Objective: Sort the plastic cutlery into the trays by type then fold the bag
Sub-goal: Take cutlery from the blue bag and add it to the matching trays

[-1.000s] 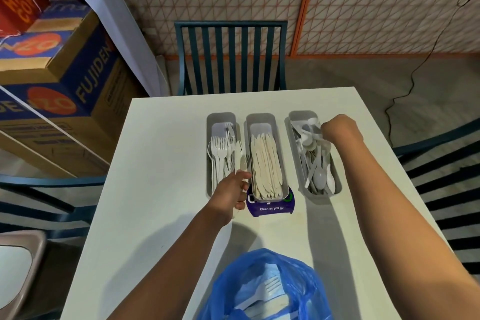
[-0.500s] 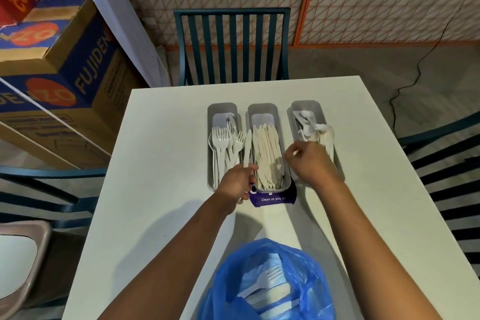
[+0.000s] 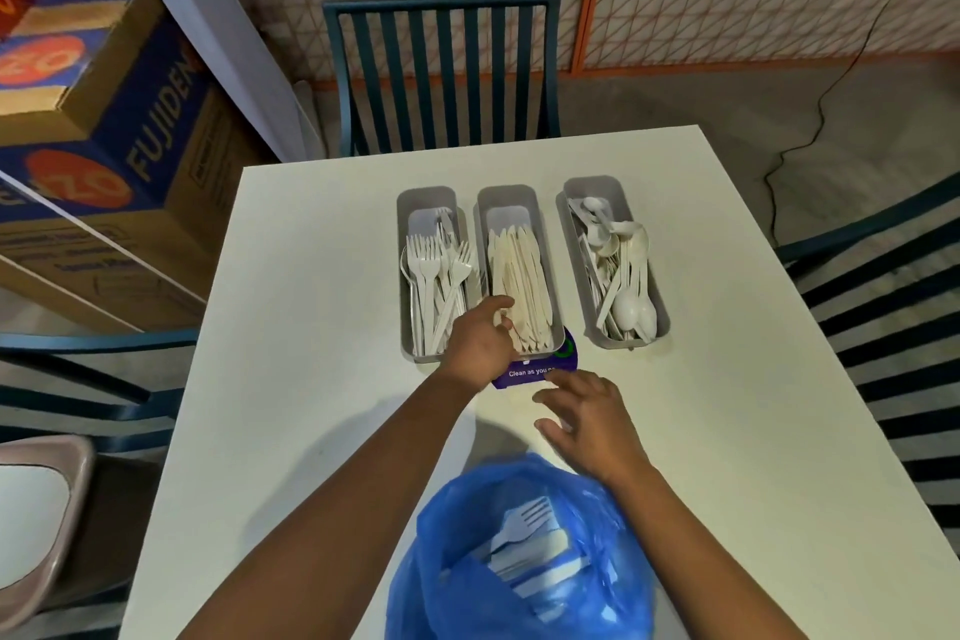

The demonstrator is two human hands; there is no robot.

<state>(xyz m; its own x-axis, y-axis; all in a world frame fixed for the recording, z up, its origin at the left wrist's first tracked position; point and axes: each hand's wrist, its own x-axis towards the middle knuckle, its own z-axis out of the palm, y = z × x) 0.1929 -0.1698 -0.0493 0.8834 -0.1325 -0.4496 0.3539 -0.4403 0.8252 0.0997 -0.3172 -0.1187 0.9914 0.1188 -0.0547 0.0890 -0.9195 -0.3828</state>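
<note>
blue bag (image 3: 524, 556) below hands (image 3: 592, 424)

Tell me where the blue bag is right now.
The blue bag sits at the table's near edge, bottom centre of the head view, just below the right hand.

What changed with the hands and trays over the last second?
The right hand pulled back from the spoon tray toward the blue bag, open and empty. The left hand stayed at the knife tray's near end. Trays and bag did not move.
</note>
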